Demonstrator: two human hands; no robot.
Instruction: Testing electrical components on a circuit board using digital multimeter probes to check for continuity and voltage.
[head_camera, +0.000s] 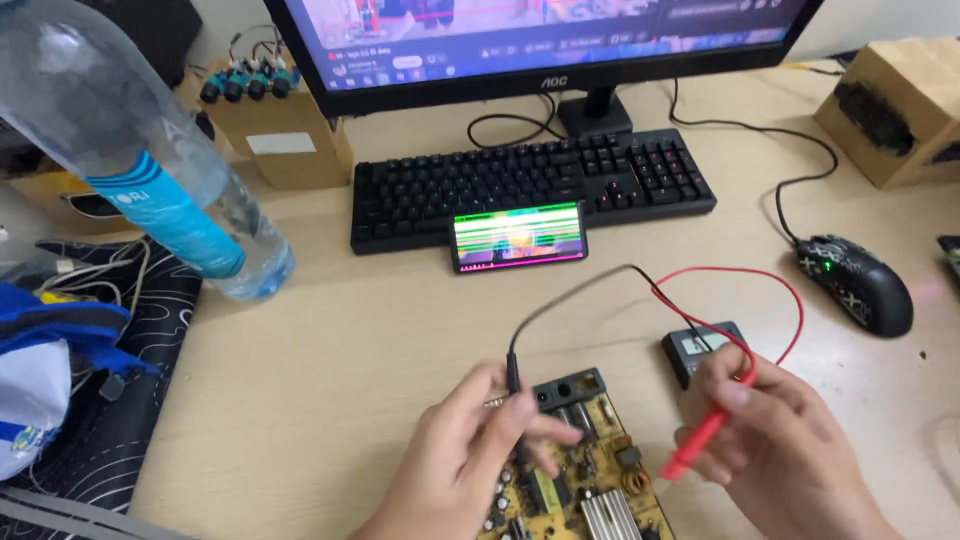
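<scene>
Nearest, at the bottom edge: yellow circuit board (580, 480) flat on the desk (330, 340), used here as the landmark. Over its left part, left hand (465, 455), fingers pinched shut around the black probe (513, 378), tip down onto the board. Just right of the board, right hand (770, 440), fingers closed on the red probe (705, 432), tip hovering at the board's right edge. Behind that, right of the board, a small multimeter (700, 350) with 2 leads. Beyond the board, a phone (518, 236) leaning on a black keyboard (530, 185), monitor (545, 45) farther back. Far right of the board, a mouse (855, 283); far left, a water bottle (150, 160).
</scene>
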